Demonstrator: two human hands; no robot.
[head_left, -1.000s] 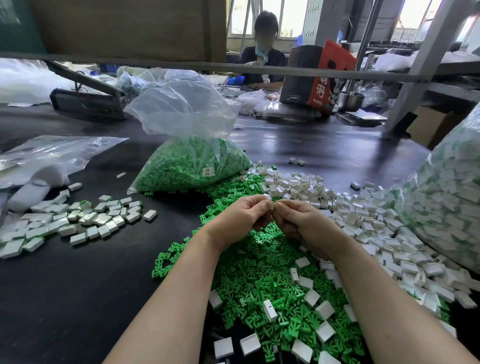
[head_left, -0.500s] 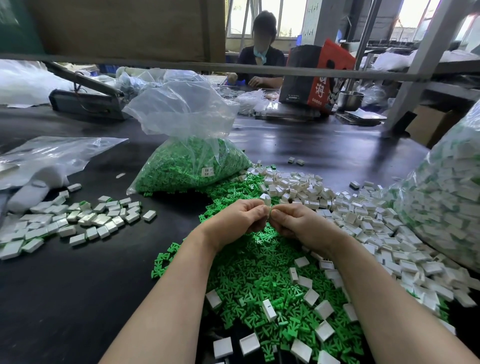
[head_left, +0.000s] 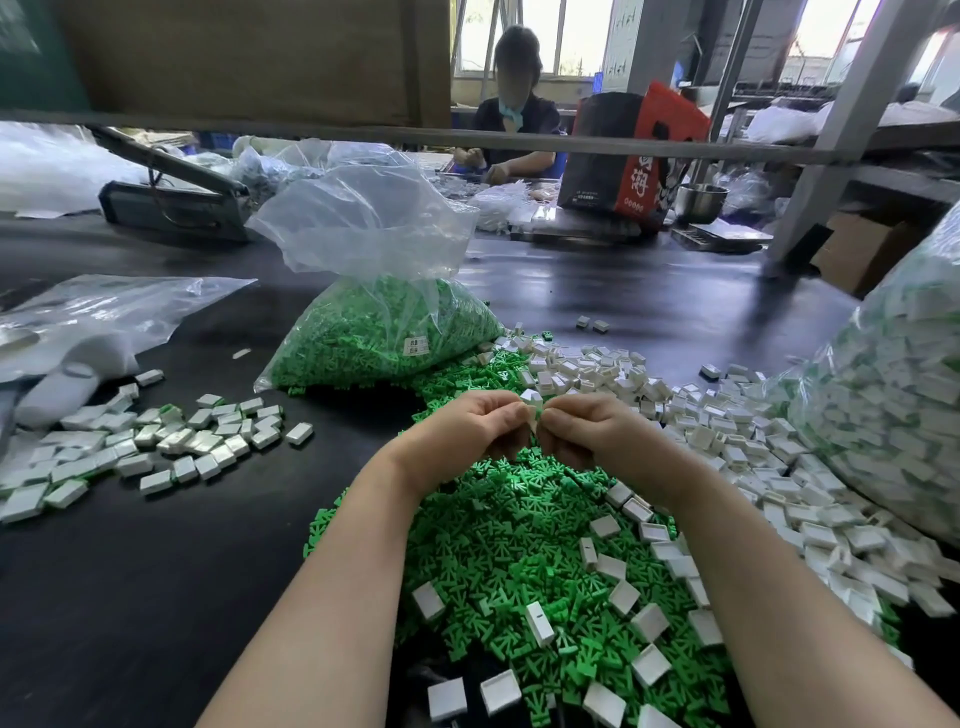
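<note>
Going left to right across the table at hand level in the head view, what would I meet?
A cluster of white-and-green rectangular plastic pieces → left hand → small white plastic piece both hands pinch → right hand → loose heap of white rectangular plastic caps → bulging clear plastic bag of white pieces.

Daylight is entering through the rear windows (head_left: 571, 31) while a grey steel upright (head_left: 852, 130) is bracing the shelving over the black worktable (head_left: 649, 296).
</note>
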